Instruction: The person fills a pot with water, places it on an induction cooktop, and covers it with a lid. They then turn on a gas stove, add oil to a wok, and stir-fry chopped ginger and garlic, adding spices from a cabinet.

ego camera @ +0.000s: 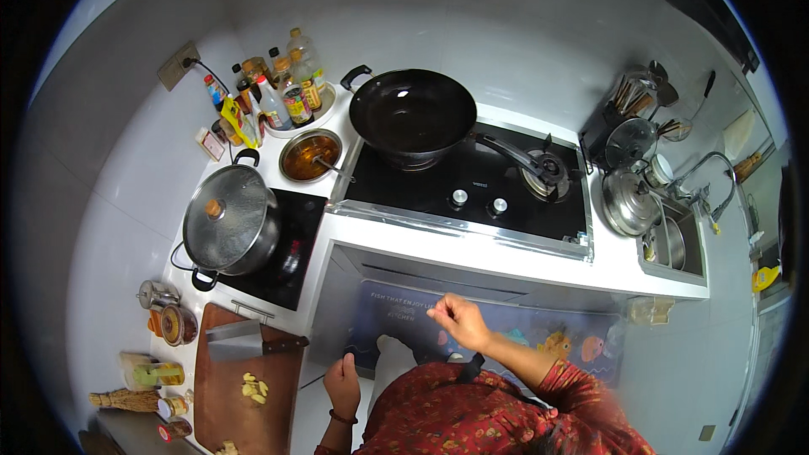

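My right hand point(463, 321) hovers in front of the counter, over the floor mat, its fingers curled in a loose fist with nothing visible in it. Lower and to the left, my left hand point(342, 385) is also curled, the thumb on top and a bracelet on the wrist. It is nearest to a wooden cutting board point(218, 385). On that board lie a cleaver point(235, 340) with a dark handle, pale yellow slices point(254, 388) that look like ginger, and a pale piece point(227, 448) at the near edge. Neither hand touches these things.
A black wok point(411, 107) sits on the gas hob's point(404, 193) left burner. A lidded pot point(224, 221) stands on the induction cooktop point(297, 265). Behind are a steel bowl of reddish oil point(310, 155) and bottles point(296, 98). A kettle point(629, 202) stands beside the sink point(695, 246).
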Motion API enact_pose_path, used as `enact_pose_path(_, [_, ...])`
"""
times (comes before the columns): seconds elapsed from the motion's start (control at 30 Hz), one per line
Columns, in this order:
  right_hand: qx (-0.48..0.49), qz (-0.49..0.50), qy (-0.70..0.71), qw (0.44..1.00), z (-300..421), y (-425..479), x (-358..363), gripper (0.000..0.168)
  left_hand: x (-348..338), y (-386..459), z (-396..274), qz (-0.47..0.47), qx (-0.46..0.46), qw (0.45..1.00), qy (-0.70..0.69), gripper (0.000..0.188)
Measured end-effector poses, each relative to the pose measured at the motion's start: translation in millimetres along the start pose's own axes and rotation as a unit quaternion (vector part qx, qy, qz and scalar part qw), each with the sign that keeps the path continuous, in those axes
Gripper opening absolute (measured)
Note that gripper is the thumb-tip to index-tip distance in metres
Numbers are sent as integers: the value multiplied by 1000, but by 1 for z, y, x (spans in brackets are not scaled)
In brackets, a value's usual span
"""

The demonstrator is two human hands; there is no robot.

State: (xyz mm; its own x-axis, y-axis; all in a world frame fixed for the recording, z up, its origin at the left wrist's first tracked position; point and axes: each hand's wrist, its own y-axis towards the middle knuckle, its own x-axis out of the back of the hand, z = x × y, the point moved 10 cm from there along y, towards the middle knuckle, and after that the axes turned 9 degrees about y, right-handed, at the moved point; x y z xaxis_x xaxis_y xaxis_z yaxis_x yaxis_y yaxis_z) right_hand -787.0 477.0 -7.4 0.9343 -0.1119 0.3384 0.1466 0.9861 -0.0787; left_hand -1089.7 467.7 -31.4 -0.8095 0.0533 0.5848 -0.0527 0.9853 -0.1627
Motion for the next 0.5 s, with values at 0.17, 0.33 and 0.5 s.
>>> enact_pose_path(0.17, [36, -34, -3, 999, -12, -60, 43, 19, -40, -36, -11, -10, -66, 998, -11, 38])
enact_pose_path(0.33, [-9, -23, 0, 1000, -46, -112, 72, 18, -51, -66, -13, -76, -79, 992, 61, 31])
enact_pose_path(0.5, [40, 5, 4, 999, -61, -136, 76, 21, -53, -89, 14, -67, -1, 998, 3, 33])
